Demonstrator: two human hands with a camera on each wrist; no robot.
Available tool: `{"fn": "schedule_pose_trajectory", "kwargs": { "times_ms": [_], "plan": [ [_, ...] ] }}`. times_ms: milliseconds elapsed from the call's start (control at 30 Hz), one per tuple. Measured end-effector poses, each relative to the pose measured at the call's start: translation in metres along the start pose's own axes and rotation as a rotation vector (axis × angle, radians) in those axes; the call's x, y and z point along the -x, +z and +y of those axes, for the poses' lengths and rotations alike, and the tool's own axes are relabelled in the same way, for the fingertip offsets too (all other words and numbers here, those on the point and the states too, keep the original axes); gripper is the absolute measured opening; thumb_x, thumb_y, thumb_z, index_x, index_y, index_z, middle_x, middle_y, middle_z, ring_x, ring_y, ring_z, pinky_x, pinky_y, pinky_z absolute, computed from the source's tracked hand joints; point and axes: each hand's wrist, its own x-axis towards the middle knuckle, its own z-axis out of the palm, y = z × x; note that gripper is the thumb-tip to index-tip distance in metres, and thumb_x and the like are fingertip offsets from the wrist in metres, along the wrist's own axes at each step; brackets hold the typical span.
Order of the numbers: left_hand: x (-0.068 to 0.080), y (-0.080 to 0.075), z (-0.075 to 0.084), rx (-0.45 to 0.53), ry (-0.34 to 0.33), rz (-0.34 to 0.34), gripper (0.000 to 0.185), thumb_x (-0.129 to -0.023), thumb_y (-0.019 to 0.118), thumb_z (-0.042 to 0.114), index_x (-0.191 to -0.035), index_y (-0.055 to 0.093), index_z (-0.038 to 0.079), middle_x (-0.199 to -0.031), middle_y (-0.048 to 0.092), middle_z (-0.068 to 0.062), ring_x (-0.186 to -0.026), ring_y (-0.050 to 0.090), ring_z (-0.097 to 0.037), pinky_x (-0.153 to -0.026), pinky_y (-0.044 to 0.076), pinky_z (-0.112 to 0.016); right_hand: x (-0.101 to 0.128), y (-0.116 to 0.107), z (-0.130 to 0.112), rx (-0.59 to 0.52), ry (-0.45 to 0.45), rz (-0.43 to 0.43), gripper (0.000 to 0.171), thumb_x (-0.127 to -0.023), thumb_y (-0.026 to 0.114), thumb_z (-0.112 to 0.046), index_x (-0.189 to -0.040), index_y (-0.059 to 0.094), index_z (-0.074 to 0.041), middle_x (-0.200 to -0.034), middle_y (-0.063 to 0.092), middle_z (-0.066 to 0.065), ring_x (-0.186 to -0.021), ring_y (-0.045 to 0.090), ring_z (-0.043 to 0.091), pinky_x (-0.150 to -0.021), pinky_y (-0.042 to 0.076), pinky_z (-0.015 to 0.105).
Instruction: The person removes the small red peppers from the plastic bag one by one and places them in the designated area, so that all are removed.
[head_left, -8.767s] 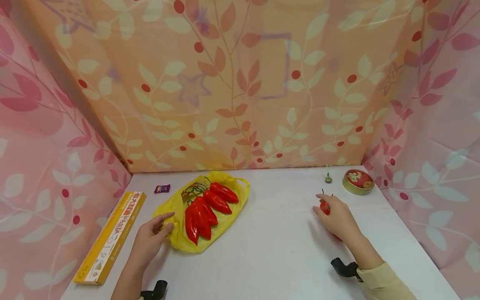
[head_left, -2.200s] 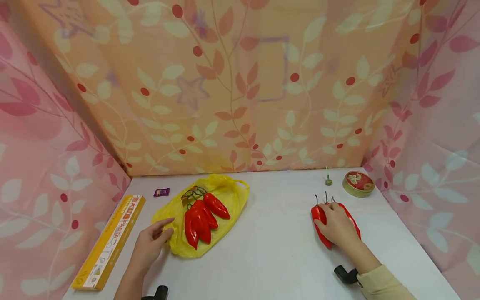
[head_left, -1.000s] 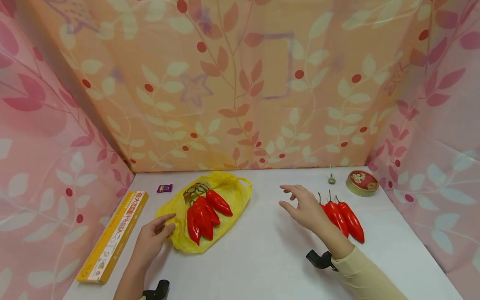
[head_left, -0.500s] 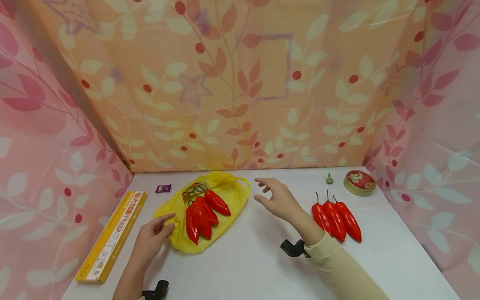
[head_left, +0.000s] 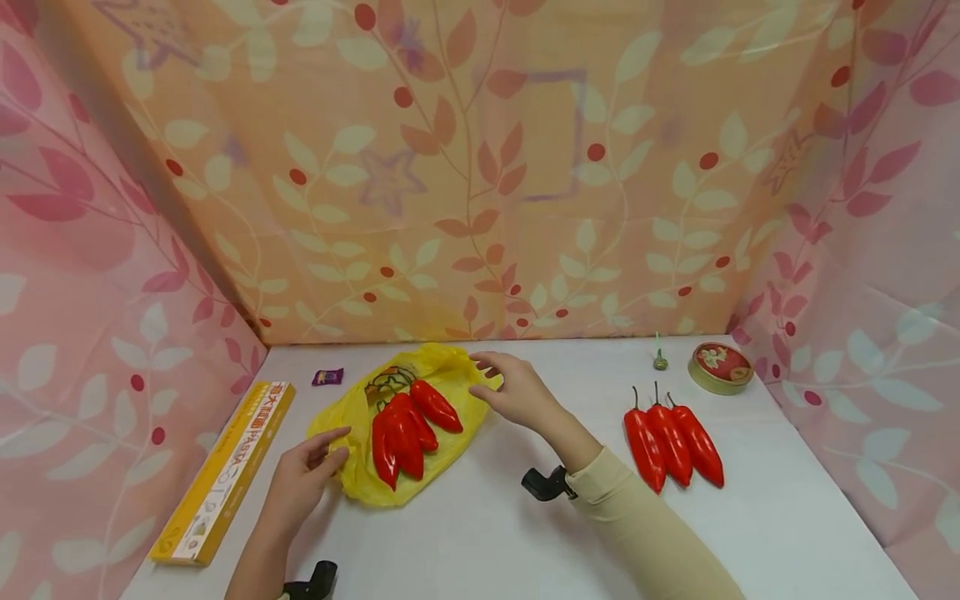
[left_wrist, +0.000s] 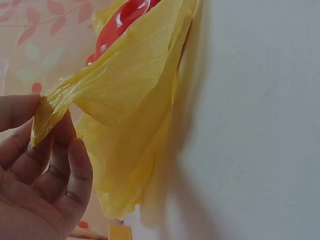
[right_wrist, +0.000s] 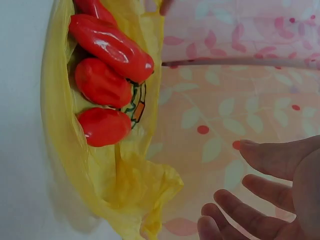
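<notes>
A yellow plastic bag [head_left: 450,392] lies flat at the table's left middle with several red peppers [head_left: 405,425] on it. My left hand [head_left: 311,471] pinches the bag's near-left edge [left_wrist: 50,107] between thumb and fingers. My right hand [head_left: 510,387] hovers open at the bag's right handle, fingers spread, holding nothing; the right wrist view shows its fingers [right_wrist: 260,197] near the bag [right_wrist: 125,190] and the peppers [right_wrist: 107,47]. Three more red peppers [head_left: 673,437] lie side by side on the table to the right.
A yellow pasta box [head_left: 221,475] lies along the left edge. A small purple wrapper [head_left: 327,377] sits behind the bag. A round red tin [head_left: 720,367] and a small green-stemmed object [head_left: 659,358] stand at the back right. Patterned cloth walls enclose the white table [head_left: 525,533].
My right hand left the three peppers on the right and swept left across the table to the bag's right handle. The left hand has kept its pinch on the bag.
</notes>
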Motion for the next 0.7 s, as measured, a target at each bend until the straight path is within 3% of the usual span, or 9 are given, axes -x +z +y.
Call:
{"fn": "schedule_pose_trajectory", "kwargs": {
  "times_ms": [233,467,700],
  "plan": [
    [0.001,-0.002,0.003,0.003,0.033,0.011,0.042,-0.103,0.059,0.032,-0.142,0.059,0.02,-0.153,0.048,-0.009,-0.133,0.046,-0.025,-0.112,0.042,-0.042,-0.015,0.018,-0.005,-0.027,0.001,-0.035,0.051,-0.092,0.074,-0.023,-0.14,0.059,-0.014,-0.132,0.066,0.007,-0.114,0.063,0.026,-0.097,0.054,0.046],
    [-0.001,0.001,0.002,0.002,0.029,0.014,0.042,-0.102,0.06,0.032,-0.142,0.059,0.02,-0.153,0.049,-0.009,-0.13,0.048,-0.024,-0.091,0.041,-0.009,-0.033,0.036,0.002,-0.121,-0.011,-0.084,0.046,-0.094,0.072,-0.024,-0.137,0.061,-0.012,-0.131,0.067,0.008,-0.115,0.064,0.03,-0.098,0.053,0.048],
    [-0.002,0.002,0.002,-0.012,0.025,0.005,0.043,-0.102,0.06,0.036,-0.143,0.059,0.022,-0.153,0.048,-0.009,-0.129,0.048,-0.026,-0.093,0.044,-0.013,-0.047,0.054,0.012,-0.158,0.047,-0.104,0.047,-0.093,0.073,-0.023,-0.138,0.061,-0.012,-0.133,0.065,0.01,-0.119,0.061,0.034,-0.1,0.052,0.048]
  ]
}}
